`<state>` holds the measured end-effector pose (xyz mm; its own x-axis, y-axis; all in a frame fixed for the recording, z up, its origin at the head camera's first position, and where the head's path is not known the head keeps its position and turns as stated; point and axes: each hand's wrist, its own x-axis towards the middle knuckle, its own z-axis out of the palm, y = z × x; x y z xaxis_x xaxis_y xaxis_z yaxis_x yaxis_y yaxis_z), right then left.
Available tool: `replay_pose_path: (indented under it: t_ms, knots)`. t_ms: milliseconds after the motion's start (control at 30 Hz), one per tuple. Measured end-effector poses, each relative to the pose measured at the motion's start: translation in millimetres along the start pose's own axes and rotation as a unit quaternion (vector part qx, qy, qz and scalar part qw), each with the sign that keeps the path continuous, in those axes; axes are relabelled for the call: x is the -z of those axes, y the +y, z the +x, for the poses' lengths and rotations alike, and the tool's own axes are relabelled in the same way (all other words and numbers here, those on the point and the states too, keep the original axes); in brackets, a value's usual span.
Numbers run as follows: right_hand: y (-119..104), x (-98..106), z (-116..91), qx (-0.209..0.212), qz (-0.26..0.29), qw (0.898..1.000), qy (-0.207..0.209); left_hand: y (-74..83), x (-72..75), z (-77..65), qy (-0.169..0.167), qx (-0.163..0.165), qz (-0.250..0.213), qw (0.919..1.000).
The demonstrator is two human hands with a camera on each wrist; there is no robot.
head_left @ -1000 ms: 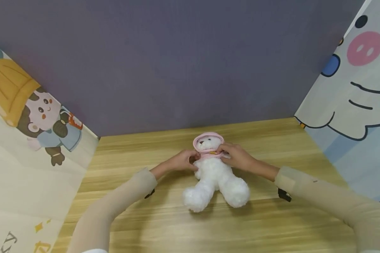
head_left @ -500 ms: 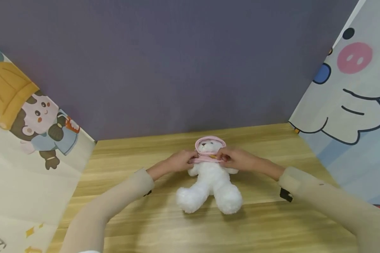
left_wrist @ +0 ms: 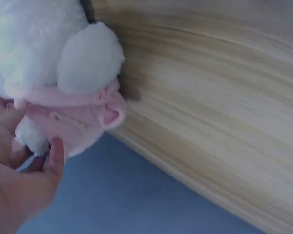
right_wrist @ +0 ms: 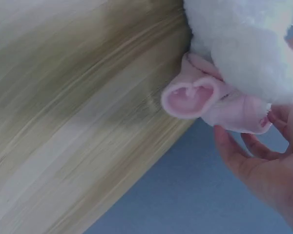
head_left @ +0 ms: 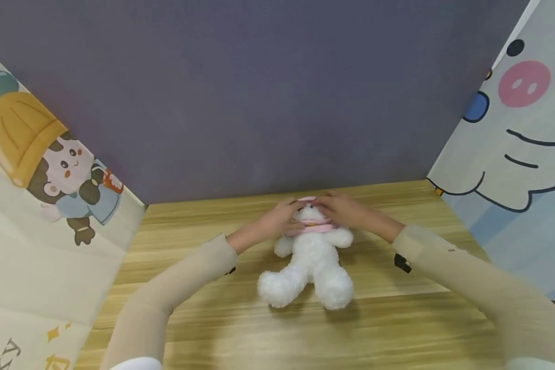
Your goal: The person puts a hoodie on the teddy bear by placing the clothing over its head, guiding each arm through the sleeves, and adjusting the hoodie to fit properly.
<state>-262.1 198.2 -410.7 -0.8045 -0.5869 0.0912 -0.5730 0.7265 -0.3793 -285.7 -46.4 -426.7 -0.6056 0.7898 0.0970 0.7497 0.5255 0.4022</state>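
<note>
A white plush teddy bear [head_left: 312,254] lies on its back, legs toward me. Around its head and neck is a small pink hoodie [head_left: 321,227], bunched above the chest; both bear arms hang out below it. My left hand [head_left: 279,220] grips the hood's left edge with curled fingers. The opposite edge is held by my right hand [head_left: 344,209], partly covering the bear's face. In the left wrist view, white plush shows between thumb and fingers beside the hoodie [left_wrist: 80,117]. An empty pink sleeve [right_wrist: 188,100] sticks out in the right wrist view; some fingertips are hidden.
The bear lies near the back of a wood-grain table [head_left: 203,303]. A dark grey-blue panel [head_left: 277,92] rises behind it. Cartoon-printed panels [head_left: 28,277] flank the table on both sides.
Both hands have moved up from the hoodie's lower hem beside the bear's neck to the hood around its head. The hem stays above the chest, and the bear has shifted slightly left.
</note>
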Motion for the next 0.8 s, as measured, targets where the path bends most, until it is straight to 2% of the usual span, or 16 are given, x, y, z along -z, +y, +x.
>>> replay_pose_path:
  t_ms: [67,167,200,300,367,433,467,500,533,567,633,667,700,733,800]
  knots:
    - [-1.3,-2.9,7.0,0.012,-0.008,1.000,0.006,4.3,-3.8,4.8,0.012,-0.008,0.032,0.9994]
    - [-2.2,-4.2,18.2,0.043,-0.030,0.999,0.011,13.2,-7.7,9.7,0.030,-0.060,0.117,0.9909]
    - [-1.5,-4.7,22.0,0.053,-0.040,0.998,0.010,17.1,-8.6,10.3,0.032,-0.085,0.148,0.9848]
    - [1.4,-6.1,31.1,0.058,-0.050,0.997,-0.014,27.1,-12.1,9.6,0.026,-0.161,0.237,0.9576]
    - [5.7,-8.6,34.3,0.046,-0.048,0.997,-0.034,31.6,-13.4,6.1,0.018,-0.186,0.278,0.9421]
    - [11.3,-12.4,35.7,0.030,-0.032,0.998,-0.049,32.8,-14.2,2.5,0.015,-0.196,0.316,0.9282]
    - [14.3,-14.4,35.9,0.024,-0.023,0.998,-0.052,32.3,-14.4,1.3,0.015,-0.194,0.317,0.9282]
    - [17.2,-16.1,35.4,0.020,-0.016,0.998,-0.051,31.3,-14.3,0.8,0.016,-0.188,0.309,0.9322]
    - [19.7,-17.4,34.5,0.021,-0.004,0.999,-0.048,29.3,-14.3,0.2,0.012,-0.178,0.284,0.9419]
    - [22.0,-18.2,33.0,0.026,0.009,0.999,-0.043,26.8,-14.1,0.2,0.008,-0.166,0.241,0.9561]
    - [23.9,-17.6,27.3,0.040,0.034,0.998,-0.024,20.1,-13.3,-0.4,-0.004,-0.131,0.127,0.9832]
    - [23.9,-16.5,23.1,0.047,0.043,0.998,-0.009,15.4,-13.2,-1.1,-0.011,-0.109,0.060,0.9922]
    - [23.6,-15.2,17.9,0.062,0.045,0.997,0.011,10.1,-13.1,-2.2,-0.019,-0.087,-0.002,0.9960]
    - [23.2,-13.7,11.9,0.087,0.046,0.995,0.034,4.6,-12.4,-3.6,-0.027,-0.070,-0.038,0.9965]
    - [22.7,-12.1,-1.3,0.161,0.010,0.983,0.084,-7.0,-11.1,-5.4,-0.037,-0.061,-0.051,0.9961]
